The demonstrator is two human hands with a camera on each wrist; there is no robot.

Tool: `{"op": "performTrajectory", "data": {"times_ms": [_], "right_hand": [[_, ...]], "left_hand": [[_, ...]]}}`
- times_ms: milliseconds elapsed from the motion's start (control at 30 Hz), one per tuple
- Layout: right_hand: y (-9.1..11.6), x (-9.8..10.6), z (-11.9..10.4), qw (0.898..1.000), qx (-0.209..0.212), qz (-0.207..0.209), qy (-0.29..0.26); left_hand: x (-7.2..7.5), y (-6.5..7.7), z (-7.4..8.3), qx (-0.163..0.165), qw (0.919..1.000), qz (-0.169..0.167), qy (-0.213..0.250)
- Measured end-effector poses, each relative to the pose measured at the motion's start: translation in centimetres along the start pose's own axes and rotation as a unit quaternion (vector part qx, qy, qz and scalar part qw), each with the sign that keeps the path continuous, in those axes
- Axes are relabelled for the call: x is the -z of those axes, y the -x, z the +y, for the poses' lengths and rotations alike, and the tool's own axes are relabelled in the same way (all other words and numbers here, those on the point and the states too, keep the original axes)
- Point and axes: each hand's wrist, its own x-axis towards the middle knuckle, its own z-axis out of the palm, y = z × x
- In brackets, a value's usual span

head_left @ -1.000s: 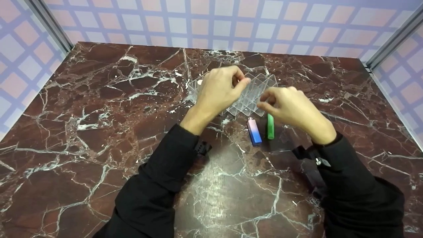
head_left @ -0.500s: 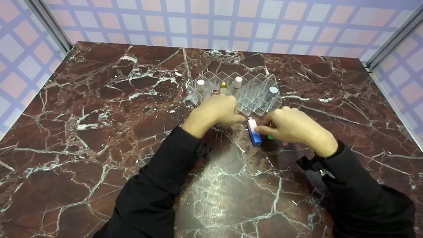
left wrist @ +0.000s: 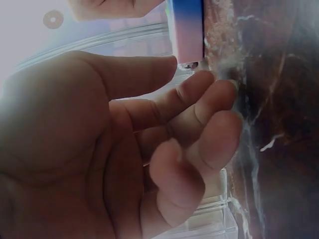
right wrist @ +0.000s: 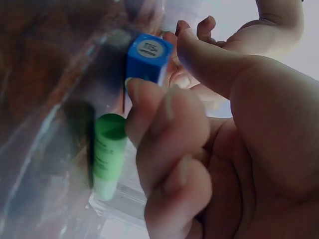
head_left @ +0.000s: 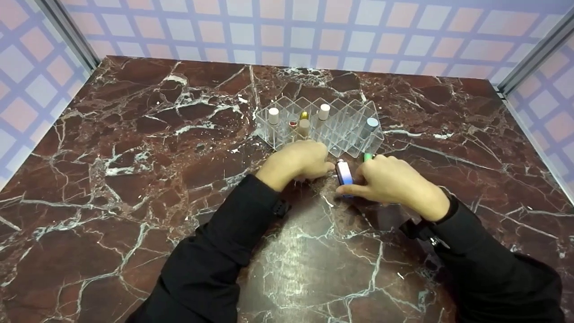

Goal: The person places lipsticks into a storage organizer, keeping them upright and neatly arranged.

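Note:
A lipstick (head_left: pixel 344 174) with a pink-to-blue case lies on the table between my hands. My left hand (head_left: pixel 301 160) is beside its pink end, fingers loosely bent and nothing in them, as the left wrist view shows. My right hand (head_left: pixel 389 181) is over the blue end, its thumb and fingers on either side of the case; no firm grip shows. In the right wrist view, a green lip balm tube (right wrist: pixel 109 154) lies beside the right fingers. Behind both hands stands a clear compartment holder (head_left: pixel 345 128) with several capped tubes upright in it.
The holder contains white-capped tubes (head_left: pixel 273 117), a gold-topped tube (head_left: pixel 304 117) and a tube with a pale blue top (head_left: pixel 372 122). Dark red marbled table (head_left: pixel 134 202) extends around it. A checked wall panel (head_left: pixel 287 36) rises behind.
Both hands have come down from over the holder toward the lipstick, uncovering the tubes in the holder. Lately the right thumb has slid toward the lipstick's blue end. The lipstick appears unmoved.

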Motion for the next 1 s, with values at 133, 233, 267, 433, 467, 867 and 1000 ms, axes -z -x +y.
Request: {"op": "performTrajectory", "data": {"times_ms": [133, 233, 267, 433, 467, 867, 1000], "right_hand": [[-0.1, -0.2, 0.0, 1.000, 0.000, -0.008, -0.010], [-0.1, -0.3, 0.0, 0.999, -0.002, -0.027, -0.028], [-0.1, -0.3, 0.0, 0.999, -0.005, -0.035, -0.032], [-0.1, -0.3, -0.1, 0.997, -0.021, -0.057, -0.046], [-0.1, -0.2, -0.2, 0.997, -0.022, -0.058, -0.046], [-0.2, -0.4, -0.2, 0.999, 0.006, -0.031, -0.035], [-0.2, -0.4, -0.1, 0.999, 0.007, -0.031, -0.036]], "left_hand": [[-0.2, -0.2, 0.0, -0.004, 1.0000, -0.001, 0.000], [-0.4, -0.4, -0.1, -0.007, 1.0000, 0.002, -0.001], [-0.4, -0.4, -0.1, -0.009, 1.0000, 0.004, -0.002], [-0.7, -0.8, -0.3, -0.017, 0.9996, 0.017, -0.016], [-0.7, -0.9, -0.2, -0.019, 0.9994, 0.019, -0.020], [-1.1, -0.9, 0.0, -0.035, 0.9981, 0.042, -0.027], [-1.1, -1.0, 0.1, -0.030, 0.9982, 0.042, -0.031]]}}
